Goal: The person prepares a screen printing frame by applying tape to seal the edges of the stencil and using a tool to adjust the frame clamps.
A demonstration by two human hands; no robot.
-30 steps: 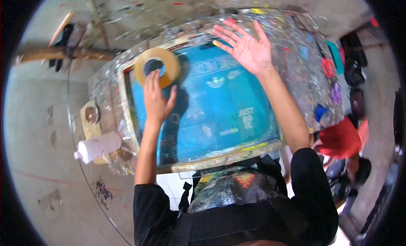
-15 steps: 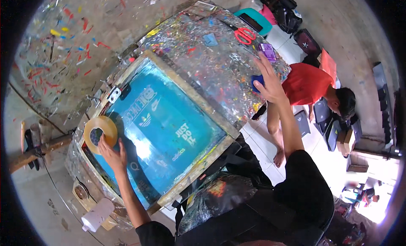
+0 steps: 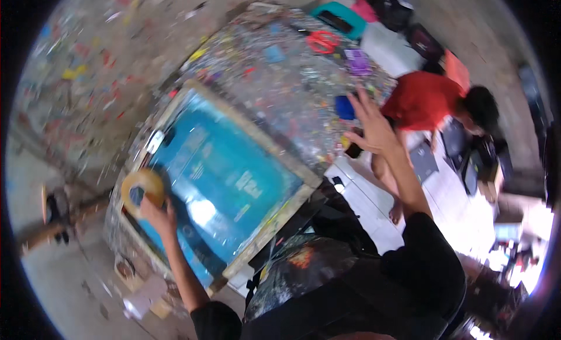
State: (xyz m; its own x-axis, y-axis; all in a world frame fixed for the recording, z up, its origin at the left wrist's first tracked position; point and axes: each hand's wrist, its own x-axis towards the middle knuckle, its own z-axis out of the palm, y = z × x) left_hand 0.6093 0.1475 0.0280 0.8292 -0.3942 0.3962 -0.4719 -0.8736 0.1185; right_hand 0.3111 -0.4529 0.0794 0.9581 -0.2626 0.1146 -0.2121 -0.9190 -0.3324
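Observation:
A wooden-framed printing screen (image 3: 248,119) with blue-green mesh lies tilted on the paint-spattered table, with pale lettering and logos in the mesh. At its left corner is a wide roll of clear yellowish tape (image 3: 133,177). My left hand (image 3: 160,217) grips the near rim of this roll, fingertips at its hole and thumb outside. Beyond the table's right edge my right hand (image 3: 376,129) is spread open and holds nothing. Close to its fingertips lies a small dark blue piece (image 3: 344,107) whose kind I cannot make out.
On the table (image 3: 263,77) are red-handled scissors (image 3: 323,42), a purple packet (image 3: 357,62) and a light blue scrap (image 3: 274,54). A blurred pale bottle (image 3: 143,298) is at the lower left. A person in a red shirt (image 3: 423,100) bends over dark flat items at the right.
My right hand has drawn back from the table toward me, away from the blue piece. My left fingers have closed more on the tape roll. The whole view has shifted and blurred.

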